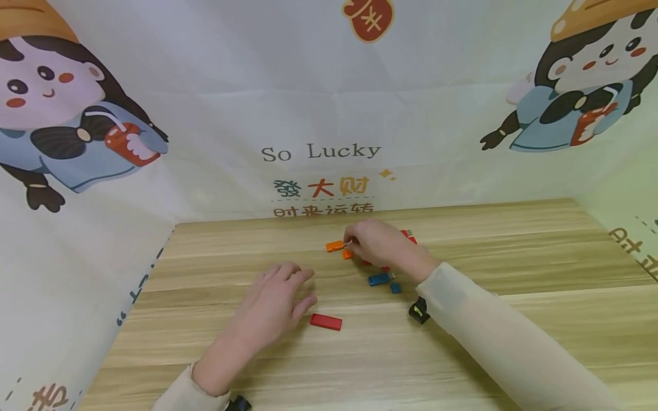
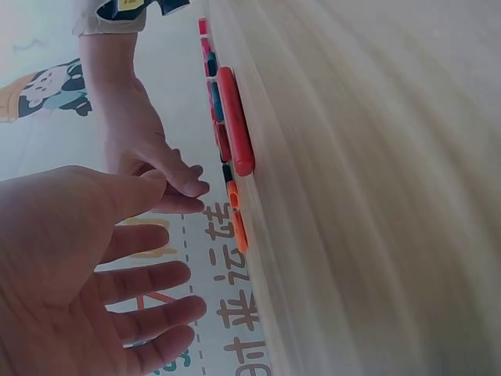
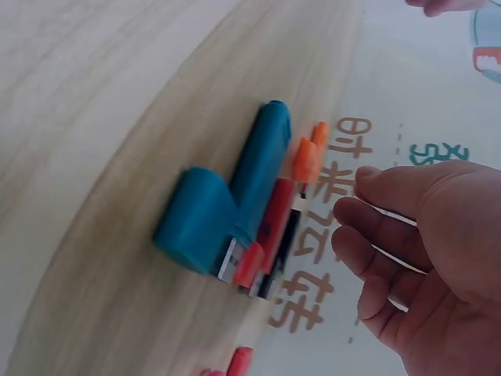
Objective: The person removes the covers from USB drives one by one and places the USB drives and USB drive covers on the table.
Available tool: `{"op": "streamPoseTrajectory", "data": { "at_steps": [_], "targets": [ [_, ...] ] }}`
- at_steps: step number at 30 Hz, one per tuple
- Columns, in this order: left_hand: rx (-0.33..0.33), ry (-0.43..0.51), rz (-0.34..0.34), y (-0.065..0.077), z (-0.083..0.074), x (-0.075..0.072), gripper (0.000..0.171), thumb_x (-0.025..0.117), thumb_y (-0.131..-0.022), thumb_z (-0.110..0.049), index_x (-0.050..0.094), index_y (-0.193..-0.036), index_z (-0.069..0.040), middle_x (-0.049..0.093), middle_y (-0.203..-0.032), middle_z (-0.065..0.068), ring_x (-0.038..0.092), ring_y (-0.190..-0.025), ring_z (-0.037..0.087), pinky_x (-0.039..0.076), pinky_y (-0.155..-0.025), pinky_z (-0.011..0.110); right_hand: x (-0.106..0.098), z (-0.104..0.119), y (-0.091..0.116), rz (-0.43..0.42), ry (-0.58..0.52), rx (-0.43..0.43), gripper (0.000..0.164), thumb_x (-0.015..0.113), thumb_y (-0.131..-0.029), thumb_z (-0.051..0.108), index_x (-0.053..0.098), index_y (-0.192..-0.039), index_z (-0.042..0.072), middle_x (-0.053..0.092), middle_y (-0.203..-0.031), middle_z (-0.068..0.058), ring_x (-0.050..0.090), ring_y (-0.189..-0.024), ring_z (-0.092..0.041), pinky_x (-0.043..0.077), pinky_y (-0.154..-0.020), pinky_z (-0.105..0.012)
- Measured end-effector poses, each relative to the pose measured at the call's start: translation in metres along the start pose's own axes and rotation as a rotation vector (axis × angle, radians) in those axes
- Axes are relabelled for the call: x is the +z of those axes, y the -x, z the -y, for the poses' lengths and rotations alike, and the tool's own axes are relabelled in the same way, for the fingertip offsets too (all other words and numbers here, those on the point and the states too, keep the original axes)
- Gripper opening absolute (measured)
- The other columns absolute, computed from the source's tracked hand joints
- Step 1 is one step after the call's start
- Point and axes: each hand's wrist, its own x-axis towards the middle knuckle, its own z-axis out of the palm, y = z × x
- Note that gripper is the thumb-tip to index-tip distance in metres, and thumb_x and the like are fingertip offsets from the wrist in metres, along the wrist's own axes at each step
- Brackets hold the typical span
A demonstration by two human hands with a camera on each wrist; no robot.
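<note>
My right hand [image 1: 377, 242] hovers over a cluster of USB sticks, thumb and fingers loosely bent, nothing visible between them. Close to its fingertips lie an uncapped orange USB stick [image 1: 335, 246] and its orange cap [image 1: 347, 254]. Nearer me are a blue USB stick [image 1: 379, 279], its metal plug bare, and a blue cap [image 1: 395, 288]. A red stick [image 3: 275, 219], a red cap [image 3: 249, 265] and a black piece [image 3: 290, 243] show behind them in the right wrist view. My left hand [image 1: 272, 297] hangs above the table, fingers relaxed, left of a red USB stick [image 1: 326, 322].
More red pieces [image 1: 408, 233] lie partly hidden behind the right hand. The wood-grain table [image 1: 488, 354] ends at a printed white cloth [image 1: 319, 103] at the back, with similar cloth along both sides. A black wrist device [image 1: 419, 311] sits under the right sleeve.
</note>
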Motion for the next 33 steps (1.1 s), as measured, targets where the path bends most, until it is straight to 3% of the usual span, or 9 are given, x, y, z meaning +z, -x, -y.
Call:
{"op": "streamPoseTrajectory", "data": {
  "at_steps": [7, 15, 21, 33],
  "targets": [
    [0.067, 0.018, 0.040, -0.001, -0.001, 0.003, 0.044, 0.071, -0.086, -0.036, 0.064, -0.124, -0.015, 0.059, -0.107, -0.003, 0.054, -0.100, 0.018, 0.046, -0.087, 0.039, -0.008, 0.003, 0.015, -0.055, -0.004, -0.056, 0.018, 0.060, -0.093, 0.015, 0.071, -0.107, 0.010, 0.068, -0.098, 0.002, 0.058, -0.080, -0.011, 0.049, -0.074, -0.029],
    [0.106, 0.063, 0.098, -0.001, -0.005, 0.007, 0.044, 0.072, -0.086, -0.035, 0.065, -0.123, -0.012, 0.060, -0.108, -0.002, 0.055, -0.099, 0.015, 0.046, -0.089, 0.035, -0.013, 0.004, 0.036, -0.093, 0.065, -0.089, 0.023, 0.064, -0.092, 0.020, 0.069, -0.113, 0.011, 0.066, -0.107, 0.000, 0.061, -0.098, -0.017, 0.049, -0.086, -0.034],
    [0.127, 0.085, 0.145, 0.000, -0.008, 0.009, 0.042, 0.071, -0.087, -0.035, 0.065, -0.122, -0.012, 0.059, -0.108, -0.002, 0.056, -0.098, 0.014, 0.048, -0.088, 0.035, -0.017, 0.005, 0.053, -0.132, 0.079, -0.089, 0.027, 0.066, -0.091, 0.026, 0.068, -0.115, 0.012, 0.065, -0.106, 0.000, 0.060, -0.092, -0.015, 0.050, -0.079, -0.034],
    [0.182, 0.100, 0.226, 0.000, -0.011, 0.011, 0.027, 0.070, -0.088, -0.029, 0.071, -0.110, -0.012, 0.060, -0.102, -0.002, 0.055, -0.093, 0.013, 0.049, -0.084, 0.032, -0.021, 0.001, 0.088, -0.178, 0.101, -0.122, 0.019, 0.071, -0.088, 0.021, 0.070, -0.105, 0.012, 0.065, -0.093, 0.000, 0.057, -0.083, -0.016, 0.049, -0.078, -0.034]
  ]
}}
